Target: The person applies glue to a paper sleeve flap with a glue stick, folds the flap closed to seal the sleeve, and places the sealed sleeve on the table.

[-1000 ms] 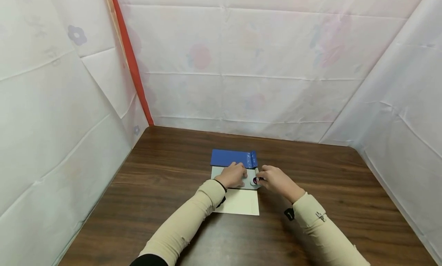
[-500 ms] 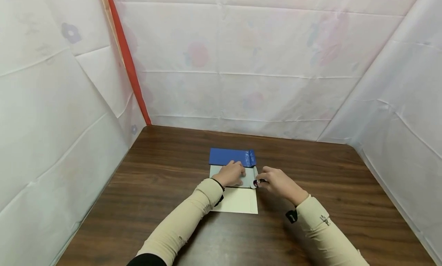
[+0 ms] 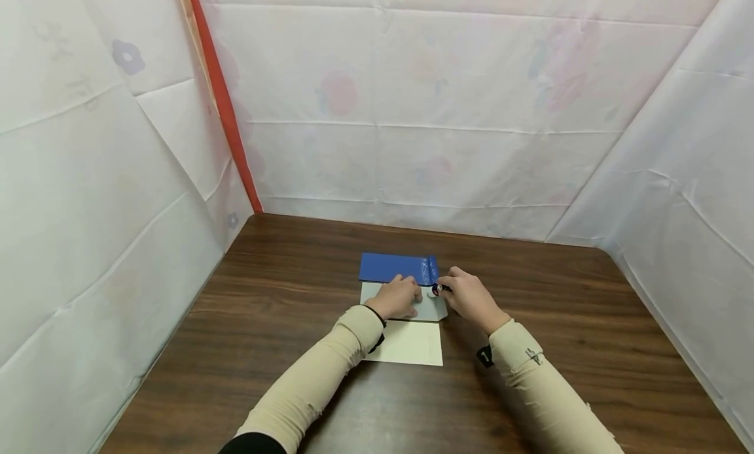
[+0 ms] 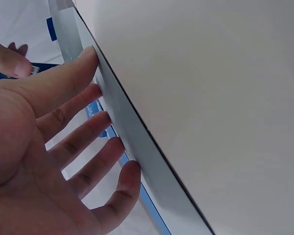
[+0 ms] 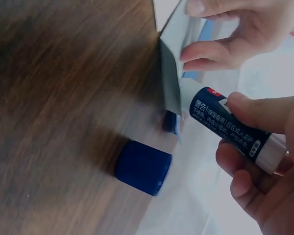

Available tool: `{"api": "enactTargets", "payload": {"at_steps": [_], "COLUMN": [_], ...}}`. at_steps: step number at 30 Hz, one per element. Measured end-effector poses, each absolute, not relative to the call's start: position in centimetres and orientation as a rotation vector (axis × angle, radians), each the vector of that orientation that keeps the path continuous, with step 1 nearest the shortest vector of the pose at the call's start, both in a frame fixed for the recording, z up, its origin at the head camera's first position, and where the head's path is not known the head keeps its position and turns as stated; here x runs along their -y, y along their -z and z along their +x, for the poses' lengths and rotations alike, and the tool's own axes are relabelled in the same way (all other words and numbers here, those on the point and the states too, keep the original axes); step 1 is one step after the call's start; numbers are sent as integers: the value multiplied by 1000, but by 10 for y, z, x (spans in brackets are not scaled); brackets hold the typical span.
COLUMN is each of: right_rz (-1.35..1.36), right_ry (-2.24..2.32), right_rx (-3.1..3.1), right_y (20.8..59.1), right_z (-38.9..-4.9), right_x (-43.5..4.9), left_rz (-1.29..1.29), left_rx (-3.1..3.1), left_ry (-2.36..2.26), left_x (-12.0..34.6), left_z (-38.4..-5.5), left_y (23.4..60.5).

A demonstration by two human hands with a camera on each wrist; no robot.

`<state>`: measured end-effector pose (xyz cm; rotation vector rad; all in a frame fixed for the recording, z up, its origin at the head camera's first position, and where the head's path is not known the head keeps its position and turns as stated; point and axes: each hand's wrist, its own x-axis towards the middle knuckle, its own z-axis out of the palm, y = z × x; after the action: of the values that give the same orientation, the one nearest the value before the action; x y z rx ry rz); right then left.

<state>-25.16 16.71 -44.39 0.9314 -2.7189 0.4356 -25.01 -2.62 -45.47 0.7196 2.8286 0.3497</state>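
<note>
A light grey envelope (image 3: 433, 311) lies flat in the middle of a row of three, its flap at the right end. My left hand (image 3: 396, 298) rests on it with fingers spread, the fingertips touching the paper in the left wrist view. In my right hand (image 3: 469, 299) a glue stick (image 5: 225, 115) with a dark blue label is pinched between thumb and fingers. Its uncapped white end meets the grey flap (image 5: 170, 73). A dark blue cap (image 5: 143, 167) stands apart on the table in the right wrist view.
Beyond the grey envelope lies a blue envelope (image 3: 389, 267) with shiny smears near its flap. Nearer the person is a cream envelope (image 3: 408, 343). The dark wooden table (image 3: 283, 297) is bordered by white patterned sheets (image 3: 459, 114) at the back and sides.
My right hand has moved the glue stick away from the person, toward the flap's far edge. The flap, curled up half a second ago, now looks flatter. My left hand stays put.
</note>
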Motion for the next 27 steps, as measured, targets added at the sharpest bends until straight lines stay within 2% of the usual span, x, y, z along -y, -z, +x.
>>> {"api": "enactTargets", "payload": {"at_steps": [11, 27], "right_rz": [1104, 1166], "right_ry": [-371, -526], "right_rx": [2693, 2806], "right_y": [440, 429], "right_z": [-242, -227], "right_x": [-171, -182], "left_rz": [694, 707], "left_rx": [-2825, -2816], "left_ry": [-366, -348], "left_x": [25, 25], "left_z": [-253, -253], "left_y": [458, 458]}}
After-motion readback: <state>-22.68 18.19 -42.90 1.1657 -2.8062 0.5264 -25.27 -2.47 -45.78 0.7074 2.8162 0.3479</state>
